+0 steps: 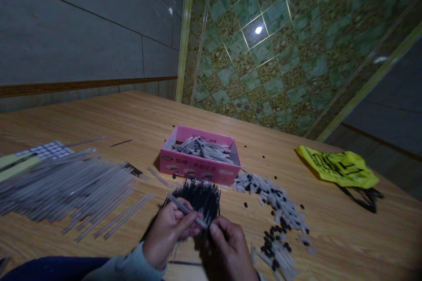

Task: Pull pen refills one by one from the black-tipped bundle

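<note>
My left hand [168, 230] is closed around a slim translucent tube [180, 205], like a pen barrel, which slants down to the right. At the tube's lower end, my right hand [232, 246] pinches with thumb and finger; whatever it holds there is too small and shaded to make out. Just beyond both hands lies a dense bundle of thin black sticks [199, 195], like pen refills, partly covered by the fingers. Behind that bundle stands a pink box [194, 169], holding many short whitish tubes [206, 149] with some black ends.
Many long clear tubes [69, 189] spread across the wooden table [263, 237] at left, by a checked cloth [52, 149]. Small white and black pieces [277, 199] are scattered at right. A yellow bag [339, 169] lies farther right. Tiled walls rise behind.
</note>
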Demonstrator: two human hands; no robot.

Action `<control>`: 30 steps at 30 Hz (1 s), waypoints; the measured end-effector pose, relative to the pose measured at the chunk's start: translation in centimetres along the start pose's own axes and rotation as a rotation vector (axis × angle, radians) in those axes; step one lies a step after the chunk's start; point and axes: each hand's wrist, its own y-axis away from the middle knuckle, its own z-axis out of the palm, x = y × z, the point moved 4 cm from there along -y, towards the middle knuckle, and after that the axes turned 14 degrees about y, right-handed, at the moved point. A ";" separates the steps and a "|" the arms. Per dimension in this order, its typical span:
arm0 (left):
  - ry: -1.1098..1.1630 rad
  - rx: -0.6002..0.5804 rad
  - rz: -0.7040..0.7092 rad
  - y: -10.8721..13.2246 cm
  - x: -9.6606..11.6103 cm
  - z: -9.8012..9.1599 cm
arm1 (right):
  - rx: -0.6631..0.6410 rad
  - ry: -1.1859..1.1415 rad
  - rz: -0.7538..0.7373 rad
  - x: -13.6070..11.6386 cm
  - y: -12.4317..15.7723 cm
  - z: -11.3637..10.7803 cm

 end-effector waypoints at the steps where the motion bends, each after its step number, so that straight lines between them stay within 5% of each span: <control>1: -0.008 -0.005 0.011 0.0 0.1 0.0 | -0.017 0.055 0.003 -0.2 -0.2 -0.6; 5: -0.032 0.008 0.032 0.2 0.6 0.0 | 0.089 0.506 -0.008 -0.1 -1.3 -5.4; 8: -0.023 -0.005 0.022 0.2 0.7 0.0 | 0.035 0.772 0.000 1.2 -1.6 -7.6; 15: -0.141 -0.040 0.011 -0.2 0.1 -0.2 | 0.004 0.937 -0.038 3.2 -1.6 -6.6; 18: -0.295 -0.086 0.030 -0.1 -0.2 -0.2 | 0.114 0.639 -0.023 2.7 -1.8 -6.6; 24: -0.537 -0.142 0.046 0.4 -0.8 0.1 | 0.211 -0.481 0.217 2.3 -1.8 -5.8; 30: -0.584 -0.173 0.051 0.7 -1.0 0.2 | 0.184 -0.746 0.326 2.8 -1.6 -4.4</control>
